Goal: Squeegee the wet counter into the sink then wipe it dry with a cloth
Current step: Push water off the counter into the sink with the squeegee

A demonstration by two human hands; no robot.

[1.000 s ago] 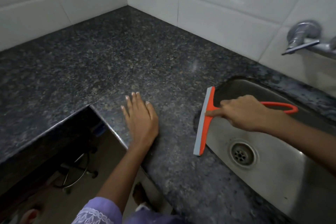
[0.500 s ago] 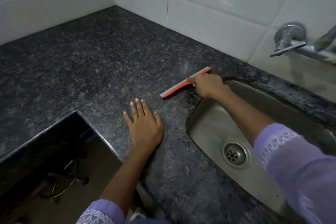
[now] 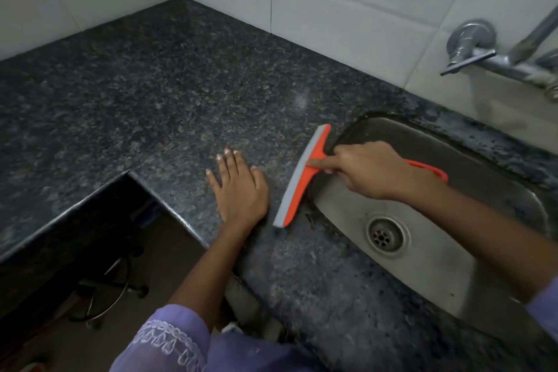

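My right hand (image 3: 368,169) grips the handle of an orange squeegee (image 3: 302,178) with a grey rubber blade, index finger stretched along its neck. The blade lies on the dark speckled granite counter (image 3: 169,93), just left of the steel sink (image 3: 428,269), slanting from far right to near left. The handle's orange loop (image 3: 431,168) sticks out over the basin. My left hand (image 3: 240,187) rests flat on the counter, fingers apart, a short way left of the blade. No cloth is in view.
A metal tap (image 3: 483,54) juts from the white tiled wall (image 3: 347,3) above the sink's far side. The drain (image 3: 385,234) sits in the basin's middle. The counter is L-shaped, with an inner front edge (image 3: 163,205) above a dark floor gap holding a wire stand (image 3: 108,290).
Half a second ago the squeegee lay farther back on the counter near the sink's far corner. It has swept back toward me and now sits along the sink's left rim. My left hand stayed put.
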